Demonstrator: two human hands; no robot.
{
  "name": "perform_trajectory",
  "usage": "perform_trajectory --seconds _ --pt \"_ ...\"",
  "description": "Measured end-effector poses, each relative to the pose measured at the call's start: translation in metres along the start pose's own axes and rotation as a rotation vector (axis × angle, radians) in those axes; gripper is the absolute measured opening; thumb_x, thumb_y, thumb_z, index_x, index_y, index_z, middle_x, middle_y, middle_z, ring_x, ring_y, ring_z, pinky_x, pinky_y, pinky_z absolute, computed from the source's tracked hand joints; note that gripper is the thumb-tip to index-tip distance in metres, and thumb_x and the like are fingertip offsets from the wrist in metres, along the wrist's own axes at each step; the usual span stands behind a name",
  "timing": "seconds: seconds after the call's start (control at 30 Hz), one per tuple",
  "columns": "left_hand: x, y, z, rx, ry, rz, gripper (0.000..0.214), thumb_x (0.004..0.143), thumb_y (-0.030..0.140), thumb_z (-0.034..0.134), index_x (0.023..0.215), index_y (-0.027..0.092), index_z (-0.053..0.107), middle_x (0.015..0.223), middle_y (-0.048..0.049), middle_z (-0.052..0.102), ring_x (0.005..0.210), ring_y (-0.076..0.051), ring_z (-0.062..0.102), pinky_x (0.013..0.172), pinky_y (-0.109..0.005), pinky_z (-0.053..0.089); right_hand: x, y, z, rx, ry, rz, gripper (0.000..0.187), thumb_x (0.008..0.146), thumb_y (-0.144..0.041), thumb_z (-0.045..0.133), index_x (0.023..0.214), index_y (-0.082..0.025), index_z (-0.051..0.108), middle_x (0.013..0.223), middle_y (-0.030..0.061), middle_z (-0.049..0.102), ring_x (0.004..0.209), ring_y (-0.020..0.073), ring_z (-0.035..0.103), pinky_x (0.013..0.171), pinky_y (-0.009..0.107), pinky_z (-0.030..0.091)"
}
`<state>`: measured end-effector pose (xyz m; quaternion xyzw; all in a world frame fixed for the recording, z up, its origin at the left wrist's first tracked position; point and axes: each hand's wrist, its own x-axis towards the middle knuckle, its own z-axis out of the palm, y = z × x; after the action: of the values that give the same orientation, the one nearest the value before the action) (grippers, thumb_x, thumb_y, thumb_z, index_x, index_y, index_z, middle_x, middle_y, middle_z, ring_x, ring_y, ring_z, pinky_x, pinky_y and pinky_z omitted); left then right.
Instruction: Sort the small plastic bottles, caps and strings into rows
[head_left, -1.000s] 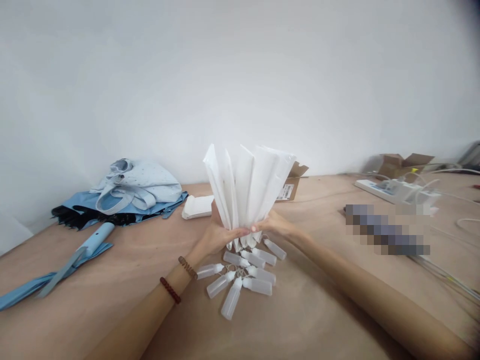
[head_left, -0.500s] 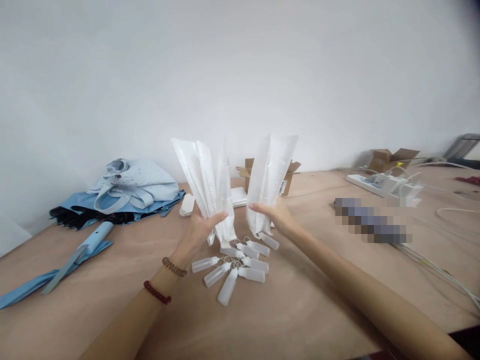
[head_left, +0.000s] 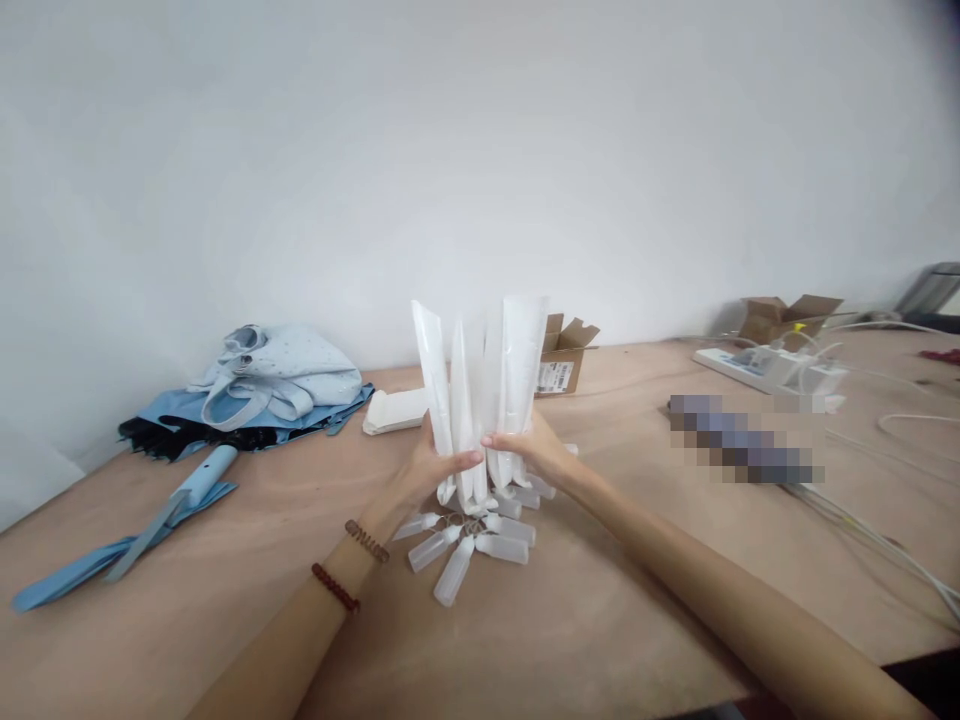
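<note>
Several white plastic packets [head_left: 517, 370] stand upright between my two hands, just above the table. My left hand [head_left: 435, 460] is closed around the packets on the left, its thumb lying across their front. From the other side, my right hand [head_left: 536, 445] grips the right-hand packets, and the two thumb tips almost meet. Below and in front of the packets, several small translucent plastic bottles [head_left: 454, 575] with white tips lie fanned out on the table. The packets' lower ends overlap some of the bottles and hide part of them.
Left lies a folded light-blue umbrella [head_left: 202, 475] with a pale blue cloth bag [head_left: 285, 370] behind. White packs [head_left: 397, 410] and an open cardboard box [head_left: 566, 360] stand behind my hands. Right are a blurred-out object [head_left: 739, 440], a power strip [head_left: 765, 370] with cables, and another box [head_left: 787, 315].
My hands have come closer together, bringing the two groups of packets side by side and more upright. The packets sit slightly lower, over the bottles.
</note>
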<state>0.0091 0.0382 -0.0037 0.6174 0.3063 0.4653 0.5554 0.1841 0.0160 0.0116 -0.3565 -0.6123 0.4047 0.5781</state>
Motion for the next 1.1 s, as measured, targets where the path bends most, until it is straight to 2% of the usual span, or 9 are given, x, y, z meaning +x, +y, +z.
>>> perform_trajectory --seconds 0.17,0.37,0.5,0.57,0.67,0.8,0.9,0.97,1.1 --pt "0.000 -0.001 0.007 -0.069 0.029 -0.072 0.073 0.061 0.025 0.080 0.127 0.016 0.050 0.108 -0.0123 0.068 0.108 -0.030 0.061 0.098 -0.047 0.044 -0.002 -0.004 -0.001 -0.018 -0.011 0.028 0.068 0.059 -0.036 0.080 0.122 -0.025 0.056 0.115 0.0043 0.066 0.113 0.0292 0.055 0.098 0.043 0.044" --pt "-0.002 0.016 -0.002 -0.074 0.188 -0.080 0.055 0.059 0.027 0.080 0.109 0.013 0.063 0.098 -0.0127 0.072 0.105 -0.032 0.062 0.091 -0.048 0.049 0.001 -0.020 -0.006 0.000 0.179 -0.025 0.068 0.059 -0.036 0.081 0.122 -0.029 0.055 0.113 0.0039 0.066 0.113 0.0289 0.056 0.099 0.047 0.043" --pt "-0.010 0.026 -0.008 -0.048 0.056 -0.183 0.049 0.058 0.032 0.080 0.102 0.013 0.067 0.101 -0.0135 0.071 0.105 -0.034 0.062 0.089 -0.048 0.051 -0.003 -0.021 -0.003 0.009 0.144 -0.021 0.076 0.058 -0.035 0.081 0.127 -0.027 0.051 0.119 0.0050 0.063 0.112 0.0295 0.057 0.096 0.047 0.046" --pt "-0.012 0.024 -0.005 -0.018 -0.042 -0.154 0.052 0.057 0.031 0.081 0.104 0.015 0.066 0.100 -0.0122 0.071 0.105 -0.034 0.062 0.090 -0.048 0.051 -0.006 -0.019 0.002 -0.019 0.099 -0.027 0.076 0.056 -0.035 0.082 0.125 -0.026 0.052 0.117 0.0048 0.064 0.112 0.0297 0.056 0.096 0.046 0.046" --pt "-0.014 0.018 0.002 0.069 -0.075 -0.043 0.057 0.056 0.028 0.083 0.108 0.018 0.064 0.095 -0.0095 0.072 0.106 -0.031 0.062 0.096 -0.047 0.047 -0.010 -0.018 0.006 -0.060 0.053 -0.059 0.066 0.058 -0.035 0.081 0.119 -0.027 0.057 0.114 0.0027 0.065 0.114 0.0279 0.054 0.098 0.042 0.044" --pt "-0.013 0.018 0.004 0.068 0.017 -0.034 0.053 0.062 0.031 0.079 0.110 0.016 0.063 0.094 -0.0103 0.072 0.107 -0.030 0.062 0.096 -0.047 0.046 -0.010 -0.019 0.004 -0.085 0.038 -0.035 0.057 0.058 -0.034 0.081 0.111 -0.026 0.062 0.113 0.0029 0.066 0.111 0.0271 0.056 0.098 0.041 0.043" --pt "-0.009 0.027 -0.003 0.016 0.142 -0.017 0.054 0.061 0.031 0.079 0.109 0.013 0.064 0.098 -0.0118 0.071 0.105 -0.032 0.062 0.091 -0.047 0.049 -0.005 -0.021 -0.002 0.047 0.069 0.035 0.056 0.062 -0.038 0.077 0.112 -0.022 0.060 0.112 0.0060 0.066 0.106 0.0273 0.059 0.092 0.041 0.047" --pt "-0.006 0.035 -0.008 0.013 0.240 0.001 0.056 0.058 0.031 0.081 0.108 0.012 0.064 0.099 -0.0127 0.071 0.102 -0.032 0.063 0.088 -0.047 0.050 -0.001 -0.025 -0.007 0.098 0.114 0.070 0.055 0.065 -0.040 0.075 0.114 -0.020 0.059 0.110 0.0073 0.067 0.103 0.0270 0.061 0.087 0.041 0.050" --pt "-0.003 0.046 -0.015 0.052 0.375 0.091 0.069 0.051 0.028 0.084 0.114 0.013 0.061 0.103 -0.0121 0.070 0.099 -0.031 0.064 0.086 -0.046 0.051 0.004 -0.032 -0.017 -0.046 0.257 0.030 0.064 0.056 -0.036 0.081 0.114 -0.020 0.059 0.103 0.0071 0.069 0.102 0.0274 0.062 0.090 0.041 0.049"
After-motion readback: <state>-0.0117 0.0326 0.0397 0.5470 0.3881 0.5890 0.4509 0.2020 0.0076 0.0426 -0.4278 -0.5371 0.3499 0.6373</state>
